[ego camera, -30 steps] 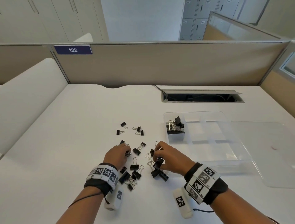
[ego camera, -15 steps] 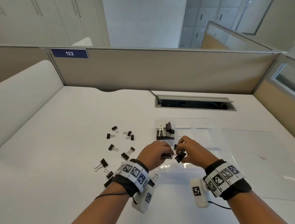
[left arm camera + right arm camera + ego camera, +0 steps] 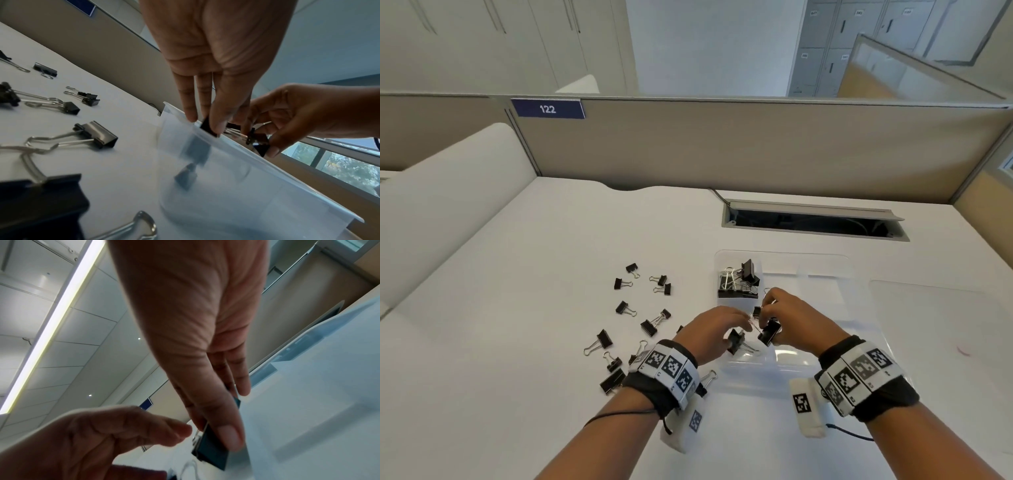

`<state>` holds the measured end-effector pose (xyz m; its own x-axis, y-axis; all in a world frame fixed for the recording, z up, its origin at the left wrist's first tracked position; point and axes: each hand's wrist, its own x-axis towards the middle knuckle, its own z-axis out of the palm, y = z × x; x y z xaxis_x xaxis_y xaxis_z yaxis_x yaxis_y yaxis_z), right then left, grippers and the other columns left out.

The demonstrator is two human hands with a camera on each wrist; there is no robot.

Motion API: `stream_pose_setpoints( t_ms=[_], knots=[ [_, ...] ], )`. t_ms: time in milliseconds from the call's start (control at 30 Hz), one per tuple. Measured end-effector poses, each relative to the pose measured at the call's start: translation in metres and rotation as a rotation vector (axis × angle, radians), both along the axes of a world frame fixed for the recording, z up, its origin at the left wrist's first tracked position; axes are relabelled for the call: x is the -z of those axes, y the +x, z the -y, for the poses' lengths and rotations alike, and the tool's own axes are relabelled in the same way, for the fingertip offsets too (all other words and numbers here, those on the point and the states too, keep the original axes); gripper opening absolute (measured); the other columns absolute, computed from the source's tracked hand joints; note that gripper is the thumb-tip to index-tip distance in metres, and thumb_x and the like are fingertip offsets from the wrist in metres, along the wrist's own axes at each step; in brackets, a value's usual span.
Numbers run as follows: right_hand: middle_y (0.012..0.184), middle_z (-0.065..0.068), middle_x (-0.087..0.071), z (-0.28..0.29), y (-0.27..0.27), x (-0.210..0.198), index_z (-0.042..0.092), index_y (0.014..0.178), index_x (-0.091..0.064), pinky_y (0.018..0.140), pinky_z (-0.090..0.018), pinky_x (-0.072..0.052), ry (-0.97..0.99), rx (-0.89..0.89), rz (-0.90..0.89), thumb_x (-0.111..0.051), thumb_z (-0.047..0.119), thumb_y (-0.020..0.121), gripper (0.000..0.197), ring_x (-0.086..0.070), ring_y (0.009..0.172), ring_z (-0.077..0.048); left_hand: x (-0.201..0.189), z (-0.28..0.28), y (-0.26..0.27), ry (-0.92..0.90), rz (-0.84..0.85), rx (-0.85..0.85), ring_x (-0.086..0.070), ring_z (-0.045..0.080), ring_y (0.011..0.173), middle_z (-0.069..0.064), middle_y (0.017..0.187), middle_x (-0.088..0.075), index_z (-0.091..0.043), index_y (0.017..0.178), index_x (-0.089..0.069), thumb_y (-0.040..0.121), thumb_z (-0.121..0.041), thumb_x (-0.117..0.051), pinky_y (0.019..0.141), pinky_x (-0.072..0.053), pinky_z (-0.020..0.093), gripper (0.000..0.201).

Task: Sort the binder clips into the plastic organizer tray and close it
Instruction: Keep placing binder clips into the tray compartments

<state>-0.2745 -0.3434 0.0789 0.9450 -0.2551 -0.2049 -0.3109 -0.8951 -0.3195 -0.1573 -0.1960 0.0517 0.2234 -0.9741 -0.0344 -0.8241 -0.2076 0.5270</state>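
Observation:
The clear plastic organizer tray (image 3: 822, 274) lies open on the white desk. Its far-left compartment holds several large black binder clips (image 3: 739, 284). Both hands hover over the near-left compartment. My left hand (image 3: 738, 329) pinches a small black clip (image 3: 208, 128) just above the tray's rim (image 3: 287, 180). A blurred clip (image 3: 185, 177) shows through the tray wall below it. My right hand (image 3: 770, 317) grips a black clip (image 3: 768, 334) between thumb and fingers, also visible in the right wrist view (image 3: 211, 454). Several loose clips (image 3: 650, 325) lie left of the tray.
The tray's clear lid (image 3: 945, 325) lies flat to the right of it. An open cable hatch (image 3: 815, 222) sits in the desk behind the tray. A beige partition (image 3: 722, 150) closes off the back. Large clips (image 3: 613, 380) lie near my left wrist.
Both hands have left the pile of clips on the desk and moved right, carrying clips to the tray's near-left compartment. A clip now lies or drops inside it.

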Motion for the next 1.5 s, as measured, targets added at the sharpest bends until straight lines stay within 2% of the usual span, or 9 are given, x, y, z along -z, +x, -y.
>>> stream_pose_setpoints(
  t_ms=[200,367,633,867,933,1033,1167,1333,1500],
  knots=[
    [0.116,-0.001,-0.05,-0.002,0.007,0.0,0.016,0.096,-0.067,0.081,-0.022,-0.047,0.067,-0.051,0.01,-0.077,0.009,0.07,0.029,-0.055,0.099,-0.02,0.001,-0.025,0.008,-0.131,-0.034,-0.19,-0.049,0.013,0.122,-0.002,0.131,-0.056,-0.018,0.112,-0.062,0.083,-0.003,-0.057,0.098,-0.035,0.019,0.033],
    [0.117,-0.002,-0.052,-0.015,0.016,0.015,0.017,0.099,-0.066,0.083,-0.024,-0.047,0.063,-0.12,-0.027,-0.075,0.01,0.072,0.029,-0.056,0.099,-0.02,0.006,-0.072,0.026,-0.178,-0.155,-0.41,-0.056,0.014,0.109,-0.003,0.115,-0.063,-0.019,0.105,-0.065,0.082,-0.001,-0.057,0.092,-0.05,0.032,0.029],
    [0.125,0.001,-0.056,-0.025,0.03,0.018,0.024,0.103,-0.066,0.091,-0.028,-0.044,0.007,-0.103,-0.045,-0.053,-0.009,0.079,0.043,-0.054,0.113,-0.02,0.026,-0.141,0.063,-0.089,-0.226,-0.608,-0.055,0.012,0.104,-0.013,0.106,-0.059,-0.034,0.094,-0.06,0.082,-0.001,-0.058,0.093,-0.047,0.031,0.035],
    [0.109,0.004,-0.057,-0.077,0.055,0.002,0.02,0.092,-0.065,0.087,-0.024,-0.046,0.052,-0.065,0.121,-0.061,0.002,0.082,0.021,-0.056,0.103,-0.015,0.038,-0.156,0.091,0.035,-0.19,-0.544,-0.048,0.012,0.091,-0.01,0.1,-0.056,-0.036,0.095,-0.059,0.08,-0.006,-0.064,0.09,-0.046,0.031,0.034],
    [0.106,0.003,-0.058,-0.102,0.062,0.009,0.02,0.097,-0.064,0.086,-0.025,-0.048,0.108,-0.154,0.053,-0.063,0.007,0.082,0.02,-0.056,0.098,-0.014,0.039,-0.157,0.097,0.084,-0.165,-0.518,-0.046,0.012,0.092,-0.007,0.1,-0.055,-0.029,0.1,-0.064,0.078,-0.006,-0.066,0.091,-0.045,0.032,0.032],
    [0.115,-0.001,-0.056,-0.128,0.067,0.033,0.02,0.109,-0.06,0.088,-0.03,-0.048,0.061,-0.231,-0.109,-0.061,0.007,0.082,0.03,-0.054,0.105,-0.019,0.042,-0.16,0.104,0.215,-0.121,-0.427,-0.042,0.013,0.098,-0.006,0.099,-0.047,-0.025,0.108,-0.063,0.074,-0.015,-0.072,0.092,-0.042,0.032,0.036],
    [0.118,-0.005,-0.051,-0.136,0.068,0.061,0.02,0.11,-0.059,0.069,-0.028,-0.041,-0.05,-0.216,-0.128,-0.061,0.011,0.082,0.029,-0.052,0.104,-0.024,0.047,-0.167,0.102,0.341,-0.115,-0.324,-0.044,0.015,0.105,-0.007,0.103,-0.04,-0.028,0.116,-0.057,0.067,-0.023,-0.077,0.09,-0.044,0.031,0.053],
    [0.117,-0.008,-0.049,-0.138,0.075,0.065,0.012,0.102,-0.062,0.072,-0.031,-0.046,-0.048,-0.184,-0.115,-0.06,0.009,0.084,0.019,-0.056,0.096,-0.027,0.052,-0.17,0.099,0.367,-0.07,-0.268,-0.044,0.013,0.095,-0.01,0.101,-0.036,-0.031,0.106,-0.059,0.066,-0.025,-0.079,0.083,-0.048,0.032,0.045],
    [0.119,-0.004,-0.048,-0.137,0.082,0.053,0.016,0.103,-0.061,0.073,-0.027,-0.042,0.093,-0.146,-0.096,-0.06,0.002,0.08,0.027,-0.057,0.095,-0.026,0.046,-0.165,0.102,0.334,-0.043,-0.229,-0.043,0.012,0.088,-0.009,0.1,-0.04,-0.025,0.099,-0.058,0.069,-0.019,-0.075,0.075,-0.046,0.029,0.035]
  ],
)
